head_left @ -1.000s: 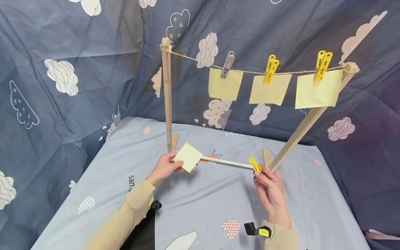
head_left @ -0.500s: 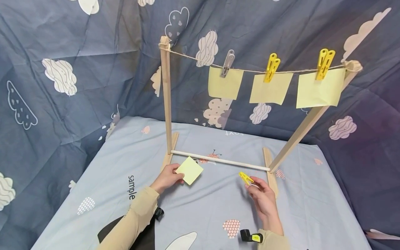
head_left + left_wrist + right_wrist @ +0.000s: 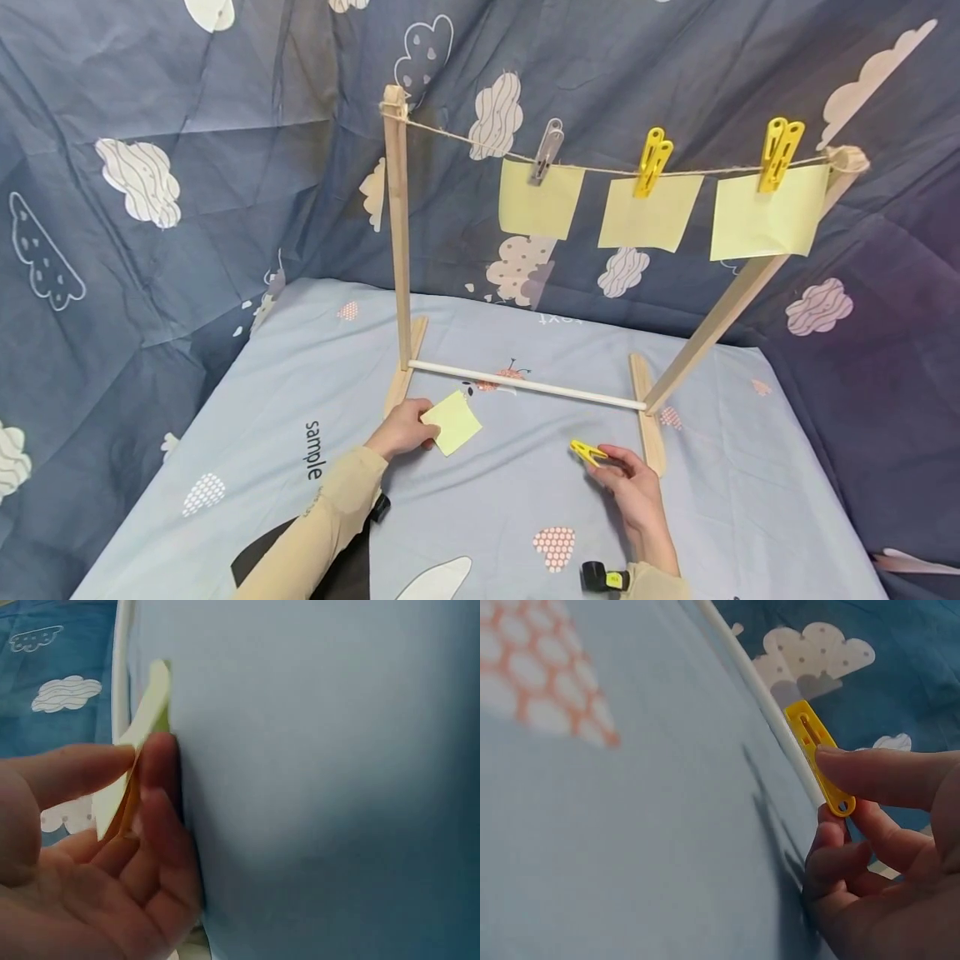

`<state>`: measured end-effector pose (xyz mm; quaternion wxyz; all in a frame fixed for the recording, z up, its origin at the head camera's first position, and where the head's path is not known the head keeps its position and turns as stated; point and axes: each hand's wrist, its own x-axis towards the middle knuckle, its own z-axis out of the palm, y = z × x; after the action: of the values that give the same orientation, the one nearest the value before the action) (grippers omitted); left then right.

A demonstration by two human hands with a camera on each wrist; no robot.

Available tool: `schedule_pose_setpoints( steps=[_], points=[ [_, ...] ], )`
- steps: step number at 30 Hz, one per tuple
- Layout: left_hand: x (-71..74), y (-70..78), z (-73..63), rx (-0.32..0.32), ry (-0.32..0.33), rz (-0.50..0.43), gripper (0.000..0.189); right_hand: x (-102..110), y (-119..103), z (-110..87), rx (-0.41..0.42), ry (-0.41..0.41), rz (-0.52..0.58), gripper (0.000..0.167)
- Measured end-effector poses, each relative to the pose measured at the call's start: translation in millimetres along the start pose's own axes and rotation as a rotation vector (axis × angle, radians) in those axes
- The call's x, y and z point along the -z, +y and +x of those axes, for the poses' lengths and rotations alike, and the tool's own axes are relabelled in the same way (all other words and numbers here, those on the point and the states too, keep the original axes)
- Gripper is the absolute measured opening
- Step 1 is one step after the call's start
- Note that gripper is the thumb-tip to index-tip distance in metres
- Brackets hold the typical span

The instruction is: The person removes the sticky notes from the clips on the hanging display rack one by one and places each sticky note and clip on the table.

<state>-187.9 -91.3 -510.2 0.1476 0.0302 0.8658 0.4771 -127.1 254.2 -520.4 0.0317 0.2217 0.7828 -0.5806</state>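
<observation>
Between thumb and fingers my left hand [image 3: 405,429] pinches a pale yellow square paper note [image 3: 453,423] by its left edge, low over the bedsheet. The left wrist view shows the note [image 3: 142,727] nearly edge-on. My right hand [image 3: 630,492] pinches a yellow clothespin [image 3: 587,452] by its handle end, its tips pointing left. In the right wrist view the thumb presses on the clothespin [image 3: 817,757]. Beyond both hands, a twine line [image 3: 457,137] carries three similar notes, held by a grey clothespin [image 3: 548,152] and two yellow clothespins [image 3: 651,162].
The line runs between a left wooden post [image 3: 400,233] and a leaning right wooden post [image 3: 720,333]. A white rod [image 3: 525,384] joins their bases just beyond my hands. Dark cloud-patterned fabric [image 3: 225,208] hangs behind the light blue bedsheet [image 3: 480,517].
Both hands have drawn back from the rod toward me and lower, bringing the note and the clothespin along. The right hand has also shifted left, and the clothespin has turned flatter.
</observation>
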Motion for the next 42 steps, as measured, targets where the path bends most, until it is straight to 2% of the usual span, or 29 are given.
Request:
schedule_pose_setpoints(
  steps=[4, 7, 11, 19, 29, 35, 42],
  points=[
    [0.9, 1.7, 3.7, -0.025, -0.037, 0.114, 0.012, 1.5, 4.6, 1.6, 0.002, 0.015, 0.008, 0.051],
    [-0.3, 5.3, 6.4, -0.038, -0.052, 0.22, 0.024, 2.6, 5.8, 1.3, 0.008, 0.024, 0.008, 0.05],
    [-2.2, 9.6, 7.8, -0.04, -0.054, 0.333, 0.04, 2.7, 5.9, 2.0, 0.024, 0.035, -0.046, 0.048],
    [-6.1, 11.5, 8.1, -0.02, -0.04, 0.358, 0.049, 2.2, 4.8, 3.2, 0.04, 0.031, -0.136, 0.045],
    [-7.9, 11.8, 3.0, 0.025, -0.015, 0.348, 0.054, -0.3, 6.7, 3.4, 0.04, -0.007, -0.086, 0.049],
    [-8.6, 12.0, 0.9, 0.016, -0.011, 0.339, 0.054, 1.6, 7.7, 2.2, 0.028, 0.0, -0.054, 0.051],
    [-11.8, 10.6, -4.4, 0.01, 0.013, 0.344, 0.052, -0.3, 11.0, -0.5, -0.013, 0.022, -0.038, 0.046]
  ],
)
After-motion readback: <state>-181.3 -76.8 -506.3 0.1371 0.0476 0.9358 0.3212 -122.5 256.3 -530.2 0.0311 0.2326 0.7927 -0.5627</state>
